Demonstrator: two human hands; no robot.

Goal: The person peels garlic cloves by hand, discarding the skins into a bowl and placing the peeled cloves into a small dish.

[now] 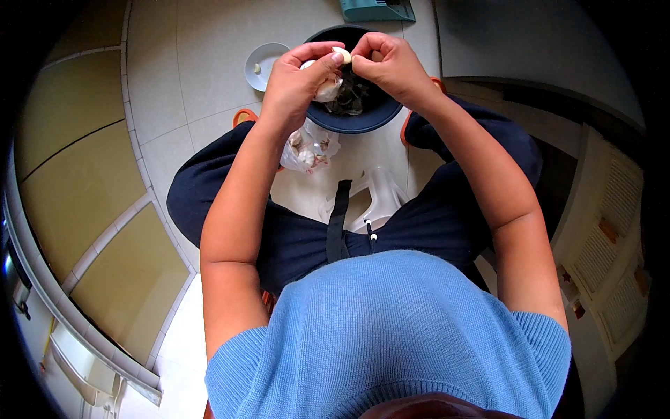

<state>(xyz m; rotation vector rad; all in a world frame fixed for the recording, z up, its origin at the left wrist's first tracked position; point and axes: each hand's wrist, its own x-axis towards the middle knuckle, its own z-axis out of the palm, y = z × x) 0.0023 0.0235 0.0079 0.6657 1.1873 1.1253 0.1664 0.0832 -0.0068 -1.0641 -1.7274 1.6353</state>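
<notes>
A pale garlic clove (342, 54) is pinched between the thumb and index finger of my left hand (296, 75). That hand also keeps a garlic bulb (329, 89) with papery skin against its lower fingers. My right hand (391, 64) is closed, thumb and index fingertips pinching the clove's right end. Any loose skin there is too small to make out. Both hands are above a dark blue basin (359, 126) with dark scraps (347, 100) inside. Just below my left hand, a clear plastic bag (309, 148) holds more garlic bulbs.
A white plate (257, 61) with one clove on it rests on the tiled floor left of the basin. Beyond the basin lies a teal dustpan (377, 10). A white plastic stool (380, 192) is between my legs. Cabinets flank both sides.
</notes>
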